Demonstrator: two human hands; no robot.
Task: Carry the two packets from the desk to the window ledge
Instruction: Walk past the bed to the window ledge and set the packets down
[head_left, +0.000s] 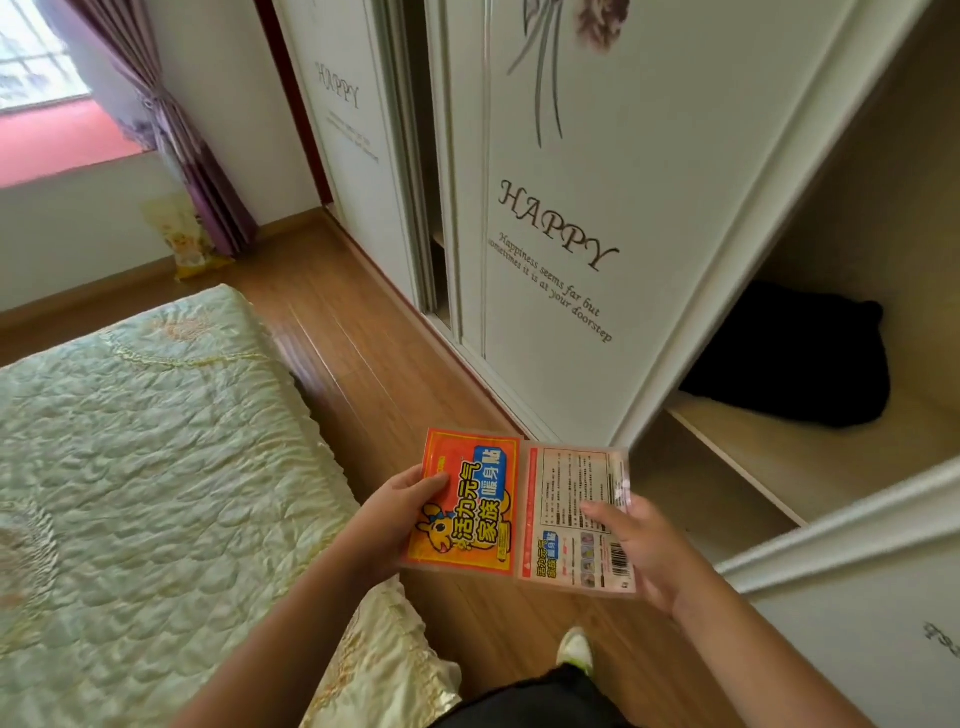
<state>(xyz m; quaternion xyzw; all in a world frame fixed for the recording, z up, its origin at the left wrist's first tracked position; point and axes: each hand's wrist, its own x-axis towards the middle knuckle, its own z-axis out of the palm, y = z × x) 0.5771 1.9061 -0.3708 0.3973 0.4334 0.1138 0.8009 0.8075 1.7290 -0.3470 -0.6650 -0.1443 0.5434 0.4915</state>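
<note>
A person walks the strip of wooden floor (395, 364) between a quilted bed (130, 441) and a wardrobe (561, 218), a packet in each hand. The left hand (395, 512) pinches the orange packet (465, 504) printed side up; the right hand (641, 543) grips the pale packet (576, 519) showing its instruction panel and barcode. The two packets touch edge to edge in front of the body. The window ledge (57, 137), red-topped beside a purple curtain (187, 156), lies well ahead at far left. The thin, slick packets are held only at their edges and could slip mid-stride; the bed corner also crowds the passage. An open wardrobe shelf (810, 441) holds a dark folded garment (800, 358); the compartment below appears bare.
</note>
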